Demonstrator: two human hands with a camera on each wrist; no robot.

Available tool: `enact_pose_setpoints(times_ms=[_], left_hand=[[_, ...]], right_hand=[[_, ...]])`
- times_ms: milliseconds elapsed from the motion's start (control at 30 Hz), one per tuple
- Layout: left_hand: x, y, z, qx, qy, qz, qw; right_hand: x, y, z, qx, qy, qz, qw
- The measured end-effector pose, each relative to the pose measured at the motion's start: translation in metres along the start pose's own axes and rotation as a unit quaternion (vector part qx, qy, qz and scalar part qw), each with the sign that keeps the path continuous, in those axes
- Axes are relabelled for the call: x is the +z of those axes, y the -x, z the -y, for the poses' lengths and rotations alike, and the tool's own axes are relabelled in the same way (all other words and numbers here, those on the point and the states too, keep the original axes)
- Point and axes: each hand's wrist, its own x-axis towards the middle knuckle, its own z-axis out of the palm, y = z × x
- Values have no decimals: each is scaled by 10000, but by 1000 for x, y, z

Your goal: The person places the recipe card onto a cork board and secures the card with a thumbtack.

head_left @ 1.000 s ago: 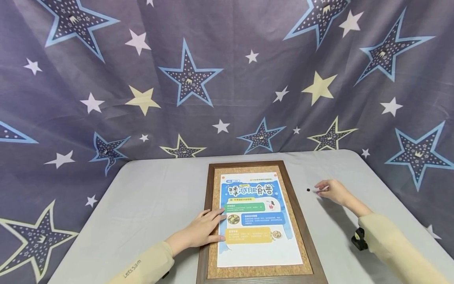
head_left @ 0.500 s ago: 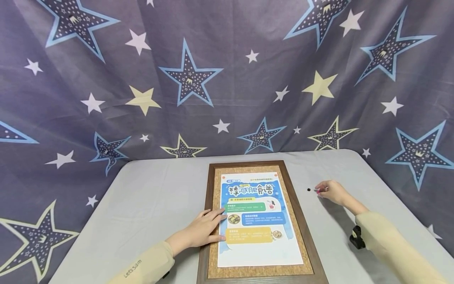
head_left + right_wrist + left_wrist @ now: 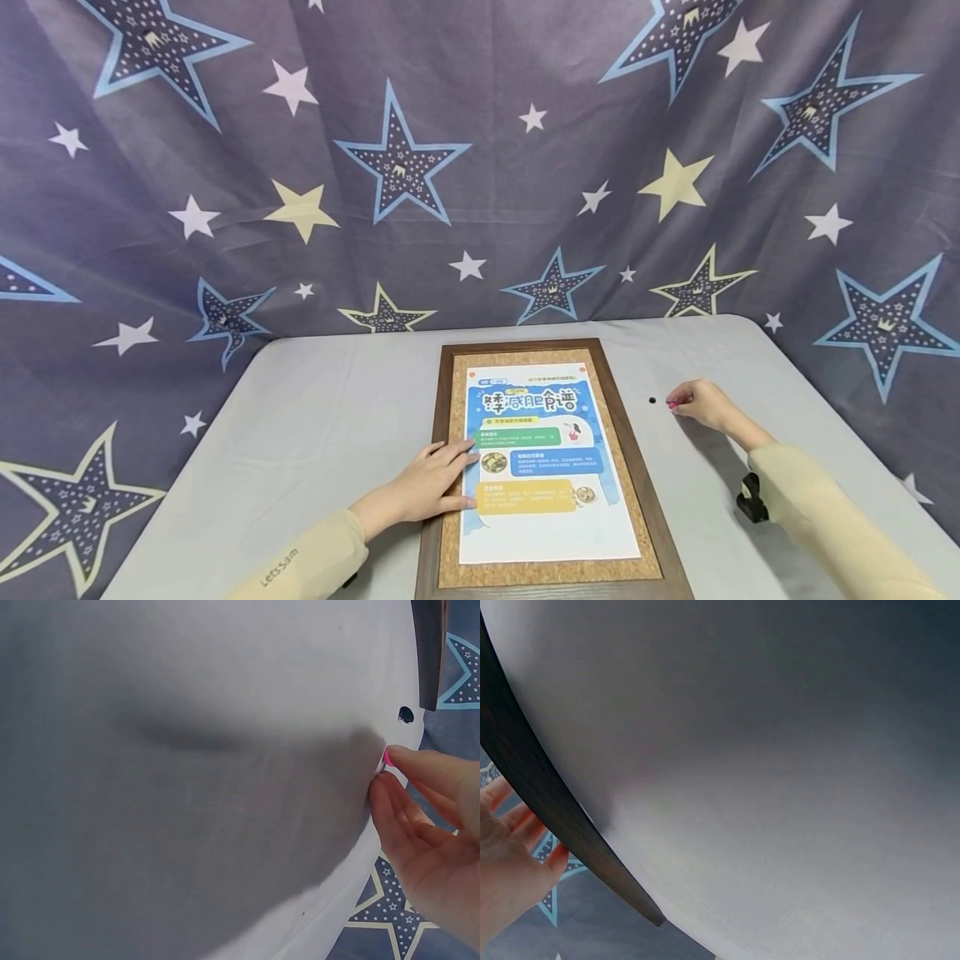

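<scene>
Poster (image 3: 551, 467) is laid on the corkboard (image 3: 551, 573), seemingly pinned at both top corners but not yet at the bottom ones, its left edge touched by the left hand (image 3: 423, 487), fingers spread, while a pink pin (image 3: 388, 757) is pinched by the right hand (image 3: 705, 404)

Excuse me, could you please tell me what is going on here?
A person is working at a grey cloth-covered table. The left hand rests across the left edge of a rectangular brown wood-framed corkboard, onto the colourful paper poster lying there. The right hand pinches a tiny bright-pink object beside the board, close to a small round black object on the table.
</scene>
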Motion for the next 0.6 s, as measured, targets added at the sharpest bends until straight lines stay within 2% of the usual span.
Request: enact_pose_setpoints(times_ms=[333,600], left_hand=[[1,0,0,149,17,-158,9998],[1,0,0,100,51,-94,9999]], right_hand=[[1,0,-3,92,59,-10,9999],[1,-1,-1,172,112,-11,9998]])
